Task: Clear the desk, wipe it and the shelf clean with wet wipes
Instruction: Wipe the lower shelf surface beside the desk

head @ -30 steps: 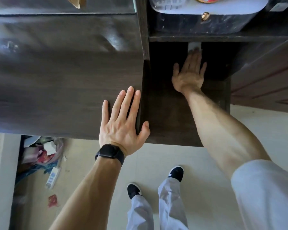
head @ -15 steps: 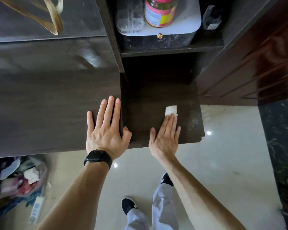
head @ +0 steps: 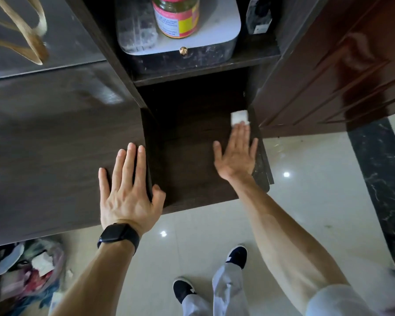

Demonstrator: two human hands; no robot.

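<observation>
My right hand [head: 236, 153] lies flat on the lower dark shelf board [head: 187, 169], fingers pressing a folded white wet wipe [head: 239, 117] against the shelf's right side near the side wall. My left hand [head: 129, 190], with a black watch on the wrist, rests flat and spread on the dark wooden desk top [head: 55, 156] at its right edge, holding nothing. The wipe's near part is hidden under my fingertips.
The upper shelf holds a white-lidded box [head: 183, 39] with a jar [head: 176, 17] and a dusty tray on it. A reddish-brown door [head: 340, 76] stands at the right. A bag of rubbish [head: 25, 277] lies on the tiled floor below left. My feet stand beneath the shelf.
My right hand pulled the wipe from the shelf's back to its front, then slid it right and further in along the side wall. My left hand stayed on the desk.
</observation>
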